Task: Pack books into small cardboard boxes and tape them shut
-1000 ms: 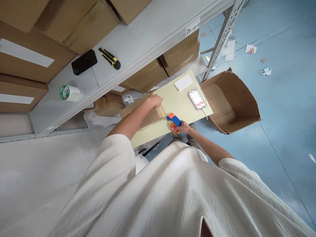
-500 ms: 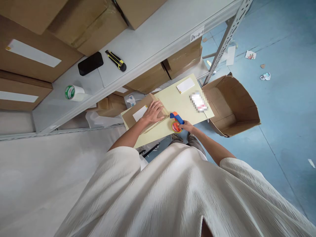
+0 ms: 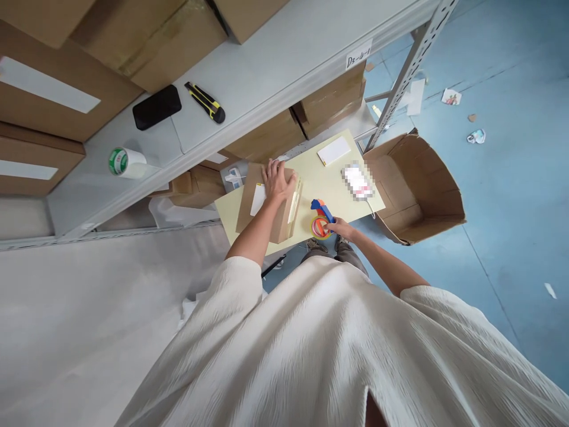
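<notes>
A brown cardboard box (image 3: pixel 281 224) with a white label lies on the pale yellow tabletop (image 3: pixel 309 181). My left hand (image 3: pixel 276 181) grips its upper part, fingers over the far side and thumb at the right edge. Tape shows along the box's right side. In my right hand (image 3: pixel 341 228) is a blue and orange tape dispenser (image 3: pixel 324 210) with a yellow-rimmed roll. It is held near the table's front edge, apart from the box.
On the shelf are a utility knife (image 3: pixel 205 102), a black phone (image 3: pixel 157 107), a green-cored tape roll (image 3: pixel 127 163) and cartons (image 3: pixel 173 47). A white label stack (image 3: pixel 333 150) and a pixelated device (image 3: pixel 357 180) lie on the table. Beyond its right end stands an open carton (image 3: pixel 438 184).
The box has turned and tilted under my left hand, now showing its taped side. My left hand has shifted toward the far edge. The dispenser has moved slightly right, away from the box.
</notes>
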Action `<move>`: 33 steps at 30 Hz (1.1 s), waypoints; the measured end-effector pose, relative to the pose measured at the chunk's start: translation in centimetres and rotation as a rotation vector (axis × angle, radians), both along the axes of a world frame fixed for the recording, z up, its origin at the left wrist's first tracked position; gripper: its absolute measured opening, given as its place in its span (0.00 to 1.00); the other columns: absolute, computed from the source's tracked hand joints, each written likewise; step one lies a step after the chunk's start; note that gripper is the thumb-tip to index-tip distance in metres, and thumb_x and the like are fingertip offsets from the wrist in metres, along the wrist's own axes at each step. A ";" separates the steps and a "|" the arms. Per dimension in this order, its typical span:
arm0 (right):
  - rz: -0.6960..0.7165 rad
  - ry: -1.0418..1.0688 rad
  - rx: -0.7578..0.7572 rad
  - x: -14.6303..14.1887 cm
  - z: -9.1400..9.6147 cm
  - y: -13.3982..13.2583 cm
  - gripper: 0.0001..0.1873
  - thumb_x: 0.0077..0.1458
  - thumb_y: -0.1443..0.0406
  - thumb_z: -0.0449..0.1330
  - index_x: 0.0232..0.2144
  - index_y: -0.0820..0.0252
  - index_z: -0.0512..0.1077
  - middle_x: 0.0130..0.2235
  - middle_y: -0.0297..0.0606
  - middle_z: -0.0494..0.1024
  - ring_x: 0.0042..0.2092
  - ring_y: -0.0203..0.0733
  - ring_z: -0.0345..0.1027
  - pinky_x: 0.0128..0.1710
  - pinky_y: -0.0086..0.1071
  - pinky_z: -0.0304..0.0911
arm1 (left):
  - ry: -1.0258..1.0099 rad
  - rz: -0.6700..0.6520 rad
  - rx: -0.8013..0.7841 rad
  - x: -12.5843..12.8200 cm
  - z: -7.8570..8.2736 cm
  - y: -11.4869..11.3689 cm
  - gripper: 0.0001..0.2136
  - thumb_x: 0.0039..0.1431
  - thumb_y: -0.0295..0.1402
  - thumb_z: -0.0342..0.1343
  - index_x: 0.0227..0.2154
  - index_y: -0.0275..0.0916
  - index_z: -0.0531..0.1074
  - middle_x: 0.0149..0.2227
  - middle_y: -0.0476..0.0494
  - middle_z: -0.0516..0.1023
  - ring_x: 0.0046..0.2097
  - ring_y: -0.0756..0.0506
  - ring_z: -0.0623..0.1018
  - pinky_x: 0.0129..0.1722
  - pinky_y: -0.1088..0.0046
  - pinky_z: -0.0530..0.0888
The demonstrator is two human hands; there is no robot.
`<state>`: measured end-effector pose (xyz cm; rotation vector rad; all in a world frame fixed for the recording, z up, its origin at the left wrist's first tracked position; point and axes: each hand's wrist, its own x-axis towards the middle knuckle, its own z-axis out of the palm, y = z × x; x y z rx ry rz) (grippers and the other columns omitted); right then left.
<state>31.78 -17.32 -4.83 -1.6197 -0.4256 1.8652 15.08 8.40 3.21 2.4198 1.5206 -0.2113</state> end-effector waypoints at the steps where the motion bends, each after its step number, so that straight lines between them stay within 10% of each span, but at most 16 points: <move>1: 0.009 -0.008 -0.003 0.2 0.0 -0.4 0.19 0.44 0.58 0.76 0.36 0.57 0.76 0.30 0.34 0.77 0.36 0.43 0.70 0.35 0.33 0.65 | 0.006 0.053 0.015 0.4 -0.4 0.4 0.44 0.70 0.50 0.60 0.84 0.47 0.54 0.83 0.35 0.61 0.87 0.28 0.44 0.83 0.33 0.42; 9: -0.099 -0.025 0.056 0.9 0.0 -0.1 0.22 0.42 0.56 0.78 0.37 0.57 0.76 0.31 0.33 0.77 0.36 0.42 0.70 0.37 0.33 0.66 | 0.022 0.075 0.043 0.9 -0.6 0.0 0.45 0.73 0.56 0.58 0.85 0.49 0.50 0.86 0.36 0.50 0.87 0.27 0.39 0.82 0.33 0.48; 18: -0.010 -0.034 0.041 1.9 0.3 0.5 0.22 0.43 0.55 0.76 0.38 0.59 0.79 0.31 0.34 0.79 0.34 0.40 0.68 0.32 0.31 0.60 | -0.120 -0.663 -0.218 -6.0 1.5 -11.3 0.59 0.62 0.61 0.68 0.86 0.41 0.48 0.86 0.29 0.49 0.86 0.26 0.48 0.85 0.41 0.42; 33: 0.109 -0.106 0.056 4.9 1.3 6.0 0.25 0.48 0.52 0.78 0.43 0.60 0.81 0.37 0.39 0.82 0.41 0.43 0.71 0.38 0.32 0.63 | -0.138 -0.449 -0.111 -5.2 0.0 -10.3 0.55 0.67 0.59 0.62 0.85 0.32 0.47 0.86 0.29 0.50 0.87 0.29 0.49 0.86 0.48 0.40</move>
